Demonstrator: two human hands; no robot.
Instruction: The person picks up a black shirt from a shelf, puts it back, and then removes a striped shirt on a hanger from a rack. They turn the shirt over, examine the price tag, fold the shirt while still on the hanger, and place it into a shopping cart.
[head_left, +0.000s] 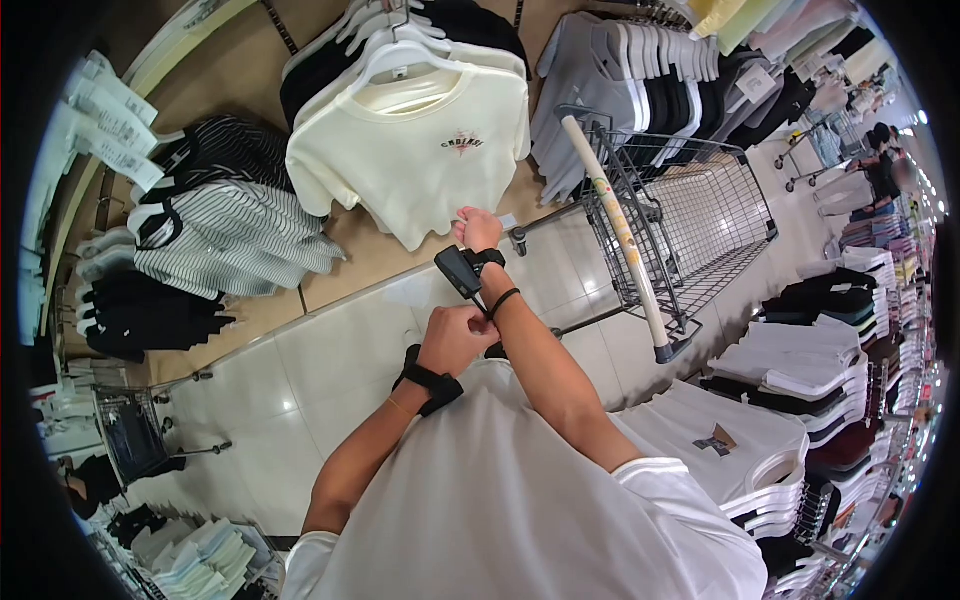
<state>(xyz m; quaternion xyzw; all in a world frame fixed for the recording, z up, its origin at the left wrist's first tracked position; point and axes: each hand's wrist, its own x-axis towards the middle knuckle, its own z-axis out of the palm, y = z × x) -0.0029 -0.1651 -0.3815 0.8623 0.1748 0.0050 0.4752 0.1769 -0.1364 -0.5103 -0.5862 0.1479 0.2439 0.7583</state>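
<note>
Left hand pinches shut on the thin black band round the right forearm, just below the black wrist device. Right hand curls into a fist at the hem of the hanging cream T-shirt; any grip on the cloth is unclear. Wire cart stands just right, striped tops hang left.

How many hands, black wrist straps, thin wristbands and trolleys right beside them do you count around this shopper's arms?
Hands: 2, left hand, right hand
Black wrist straps: 2, left strap, right strap
Thin wristband: 1
Trolley: 1
Total: 6
</note>
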